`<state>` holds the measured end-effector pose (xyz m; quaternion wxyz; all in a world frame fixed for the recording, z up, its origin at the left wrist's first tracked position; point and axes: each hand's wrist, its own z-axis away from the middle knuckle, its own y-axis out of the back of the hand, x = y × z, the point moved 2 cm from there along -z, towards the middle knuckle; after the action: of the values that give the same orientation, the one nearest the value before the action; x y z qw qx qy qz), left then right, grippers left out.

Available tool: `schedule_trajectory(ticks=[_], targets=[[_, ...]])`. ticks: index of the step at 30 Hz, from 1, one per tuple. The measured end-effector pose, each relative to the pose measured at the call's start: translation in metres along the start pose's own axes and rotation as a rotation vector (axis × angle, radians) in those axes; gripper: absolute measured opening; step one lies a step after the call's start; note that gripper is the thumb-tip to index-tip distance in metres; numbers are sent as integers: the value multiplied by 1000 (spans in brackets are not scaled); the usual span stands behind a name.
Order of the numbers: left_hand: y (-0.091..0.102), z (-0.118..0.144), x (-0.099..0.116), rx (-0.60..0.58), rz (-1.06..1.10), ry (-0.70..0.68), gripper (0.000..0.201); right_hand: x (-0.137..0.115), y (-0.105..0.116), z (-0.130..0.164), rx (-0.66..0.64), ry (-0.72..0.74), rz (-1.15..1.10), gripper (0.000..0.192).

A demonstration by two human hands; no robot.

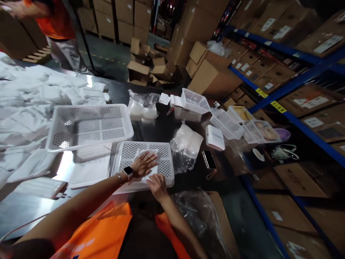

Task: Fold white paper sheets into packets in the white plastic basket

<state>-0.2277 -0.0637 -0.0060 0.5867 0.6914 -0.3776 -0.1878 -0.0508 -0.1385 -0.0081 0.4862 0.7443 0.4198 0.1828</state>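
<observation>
The left hand [145, 163], wearing a smartwatch at the wrist, is lying flat with its fingers spread and open, pressing down on a flat white packet [147, 160] rather than gripping it. That packet is resting inside a shallow white perforated plastic tray [167, 169] sitting on the dark, shiny table [159, 126] directly in front of the person. The right hand [157, 185] is sitting at the near edge of the same tray, fingers curled loosely over the packet's lower rim; whether it is pinching the packet I cannot tell. Just left of and behind the tray, a larger white perforated plastic basket [88, 126] is standing empty-sided and upright, overlapping another flat white tray beneath it. Just right of the tray, a crumpled clear plastic bag [185, 144] holding white contents is lying beside a black smartphone [209, 159] and a small stack of white packets [215, 136]. Farther left, a broad heap of white packets [29, 104] is covering the table. Beyond, more white baskets are lying tipped near brown cardboard boxes [212, 77], and blue metal shelving [296, 82] is running along the right. A second person in an orange vest [54, 21] is standing at the far left.
</observation>
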Motion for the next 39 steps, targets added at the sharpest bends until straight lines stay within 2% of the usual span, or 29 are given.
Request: schedule_trajectory(ticks=[4,7,10,12,14,18,22,25,28,32,37,39], targets=[[2,-3,4,10,-40,-3,53,5,5,8,90,167,20,23],[12,-6,4,4,-47,-41,51,31,21,20,123,175,43,41],[30,10,-3,17,32,-112,53,63,31,16,-59,209,47,57],[41,32,-13,55,67,-112,55,80,32,5,-186,262,40,61],[47,59,-22,82,28,-82,56,90,28,-8,-237,319,35,60],[41,95,-24,77,-84,-79,58,88,13,-30,-257,439,51,50],[33,93,-13,114,-130,-128,52,76,1,-34,-281,507,37,42],[33,89,-6,141,-124,-175,48,71,-1,-30,-299,434,-116,41],[33,92,0,175,-77,-194,48,71,2,-26,-252,303,-288,42],[31,99,8,241,22,-191,49,72,7,-23,-210,147,-358,46],[37,95,7,265,265,-43,42,69,4,-22,-131,-265,-719,31],[42,90,7,270,407,83,34,65,0,-22,-61,-421,-750,25]])
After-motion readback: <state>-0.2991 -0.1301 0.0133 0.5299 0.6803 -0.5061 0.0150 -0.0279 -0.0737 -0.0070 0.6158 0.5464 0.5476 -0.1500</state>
